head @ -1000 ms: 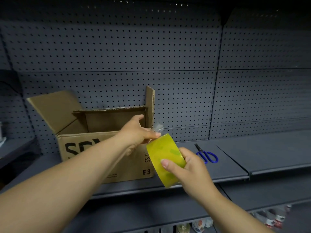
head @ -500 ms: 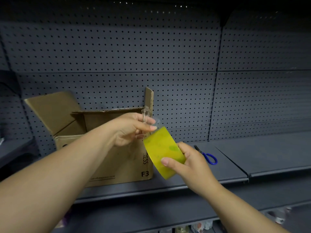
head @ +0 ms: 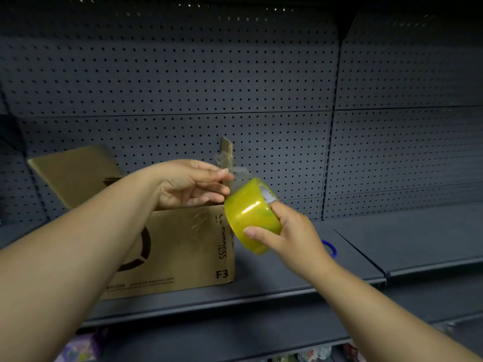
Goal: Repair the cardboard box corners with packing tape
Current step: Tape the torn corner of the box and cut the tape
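Observation:
An open brown cardboard box (head: 183, 246) stands on the grey shelf (head: 287, 280), its flaps up, its front right corner near the middle of the view. My right hand (head: 290, 231) grips a yellow-tinted roll of clear packing tape (head: 248, 215) just right of that corner. My left hand (head: 190, 184) pinches the free end of the tape (head: 230, 168), and a short clear strip stretches from the roll up past the box's upright right flap (head: 226, 150). My left forearm hides part of the box front.
Blue-handled scissors (head: 330, 249) lie on the shelf behind my right wrist, mostly hidden. A grey pegboard wall (head: 261, 87) backs the shelf. Packaged goods (head: 313, 354) show on a lower shelf at the bottom edge.
My left hand has drawn the tape end upward and away from the roll, lengthening the strip. The roll rose slightly and tilted, and the view shifted closer to the box.

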A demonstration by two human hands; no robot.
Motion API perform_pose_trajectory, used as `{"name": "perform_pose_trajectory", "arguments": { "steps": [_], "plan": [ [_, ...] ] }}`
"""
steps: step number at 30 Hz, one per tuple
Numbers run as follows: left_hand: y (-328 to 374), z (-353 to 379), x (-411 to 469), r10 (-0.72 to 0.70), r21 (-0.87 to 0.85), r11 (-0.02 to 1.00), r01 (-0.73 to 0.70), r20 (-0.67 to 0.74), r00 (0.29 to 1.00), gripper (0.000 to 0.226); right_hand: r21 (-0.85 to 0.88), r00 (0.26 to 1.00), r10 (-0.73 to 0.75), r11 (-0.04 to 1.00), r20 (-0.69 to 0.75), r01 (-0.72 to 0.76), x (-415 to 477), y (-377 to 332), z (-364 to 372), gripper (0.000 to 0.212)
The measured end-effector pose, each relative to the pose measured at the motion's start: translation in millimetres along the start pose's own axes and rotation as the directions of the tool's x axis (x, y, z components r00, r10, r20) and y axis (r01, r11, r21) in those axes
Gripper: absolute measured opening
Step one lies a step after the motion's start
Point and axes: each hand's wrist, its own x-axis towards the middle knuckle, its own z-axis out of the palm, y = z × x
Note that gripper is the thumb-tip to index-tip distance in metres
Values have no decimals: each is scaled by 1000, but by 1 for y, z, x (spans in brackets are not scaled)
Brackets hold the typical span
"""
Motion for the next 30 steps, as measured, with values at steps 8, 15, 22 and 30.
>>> {"name": "perform_pose_trajectory", "arguments": {
  "steps": [8, 15, 22, 30],
  "plan": [
    [15, 19, 9, -60, 77, 993, 88, -310, 949, 54, -592, 963, -243, 796, -119, 128, -11, 9, 15, 49],
    [14, 34, 15, 71, 232, 973, 22, -387, 919, 11, -736, 946, -314, 659, -83, 154, -21, 15, 39, 42],
    [12, 36, 17, 355, 604, 780, -163, -213, 910, 15, -99, 997, -11, 995, -83, 3, -24, 15, 34, 44],
    [15, 19, -11, 273, 616, 760, -209, -11, 962, 12, 548, 915, 186, 752, 358, -367, -9, 17, 36, 101]
  ]
}}
